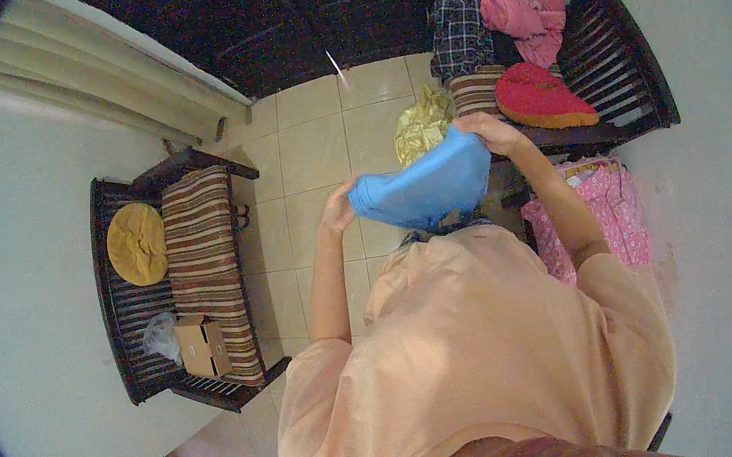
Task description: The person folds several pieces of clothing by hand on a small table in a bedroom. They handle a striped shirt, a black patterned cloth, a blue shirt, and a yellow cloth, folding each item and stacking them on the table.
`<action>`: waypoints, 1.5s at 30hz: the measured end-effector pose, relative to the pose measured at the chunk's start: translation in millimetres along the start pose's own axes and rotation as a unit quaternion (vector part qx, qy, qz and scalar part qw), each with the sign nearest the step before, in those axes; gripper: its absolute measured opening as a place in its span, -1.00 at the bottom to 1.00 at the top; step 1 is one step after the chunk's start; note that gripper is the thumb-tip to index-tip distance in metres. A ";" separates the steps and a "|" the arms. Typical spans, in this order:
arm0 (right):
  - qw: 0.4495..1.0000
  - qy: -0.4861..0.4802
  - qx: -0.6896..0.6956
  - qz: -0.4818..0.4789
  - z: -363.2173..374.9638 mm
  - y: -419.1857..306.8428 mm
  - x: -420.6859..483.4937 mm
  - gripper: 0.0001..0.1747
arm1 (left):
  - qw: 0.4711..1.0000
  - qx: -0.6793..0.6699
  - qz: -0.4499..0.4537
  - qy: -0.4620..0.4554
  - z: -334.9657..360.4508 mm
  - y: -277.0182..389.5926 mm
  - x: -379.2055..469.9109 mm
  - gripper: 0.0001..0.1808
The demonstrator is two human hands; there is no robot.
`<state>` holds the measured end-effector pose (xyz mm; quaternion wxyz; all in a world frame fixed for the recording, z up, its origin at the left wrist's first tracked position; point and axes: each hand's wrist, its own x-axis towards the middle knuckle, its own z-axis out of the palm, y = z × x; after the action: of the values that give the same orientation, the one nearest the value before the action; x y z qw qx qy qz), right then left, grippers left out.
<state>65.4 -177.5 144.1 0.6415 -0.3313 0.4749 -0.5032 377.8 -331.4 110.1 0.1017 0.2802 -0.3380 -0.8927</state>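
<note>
A light blue cloth [426, 182] is stretched between my two hands in front of my waist. My left hand [338, 208] grips its left end, and my right hand [491, 133] grips its upper right corner. Between them the fabric sags, its lower edge close to my body. A shiny yellow-green bundle [421, 127] lies just beyond the cloth, partly hidden by it. Near my right hand is a red heart-shaped cushion [539, 95] with an orange side, on a dark slatted wooden bench.
At left, a wooden bench with a striped cushion [201, 243] holds a round yellow cushion [136, 245], a cardboard box [201, 347] and a clear plastic bag [160, 339]. Plaid cloth [462, 35] and pink cloth [529, 20] lie at upper right; pink patterned fabric [603, 214] is beside my right arm.
</note>
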 end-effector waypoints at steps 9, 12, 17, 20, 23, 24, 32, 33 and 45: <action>0.977 0.089 -0.190 -0.029 39.8 39.5 -30.0 -0.67 | 0.931 0.293 0.124 0.180 43.4 18.1 -33.4 -0.52; 0.983 0.143 -0.105 -0.053 40.0 37.7 -47.3 -0.71 | 0.952 0.246 0.057 0.174 35.5 24.4 -39.5 -0.55; 0.954 0.184 0.157 -0.175 49.7 31.1 -81.6 -0.71 | 0.966 0.181 0.107 0.148 56.2 19.2 -24.6 -0.47; 0.962 0.248 -0.068 -0.093 51.5 30.2 -103.3 -0.65 | 0.901 0.413 0.103 0.086 83.4 21.2 -8.8 -0.44; 0.938 0.333 -0.097 -0.025 44.5 26.0 -133.8 -0.63 | 0.874 0.486 0.026 0.012 98.6 45.7 -0.5 -0.38; 0.939 0.334 -0.008 -0.077 42.1 26.6 -146.8 -0.62 | 0.884 0.466 0.023 0.023 105.3 48.1 0.7 -0.39; 0.894 0.425 -0.126 -0.074 20.4 52.7 -275.0 -0.29 | 0.848 0.502 0.148 -0.086 228.3 -4.0 12.6 -0.68; 0.880 0.461 -0.106 -0.049 18.7 55.0 -297.3 -0.27 | 0.854 0.496 0.102 -0.118 244.3 1.4 17.1 -0.69; 0.619 0.724 0.037 -0.302 -46.6 58.0 -588.6 -0.56 | 0.892 0.295 0.095 -0.330 537.6 -159.1 118.1 -0.77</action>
<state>15.6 406.1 238.8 -0.0865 0.0392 0.6399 -0.7626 -24.0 38.1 284.4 -0.0192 -0.0472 -0.6248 -0.7792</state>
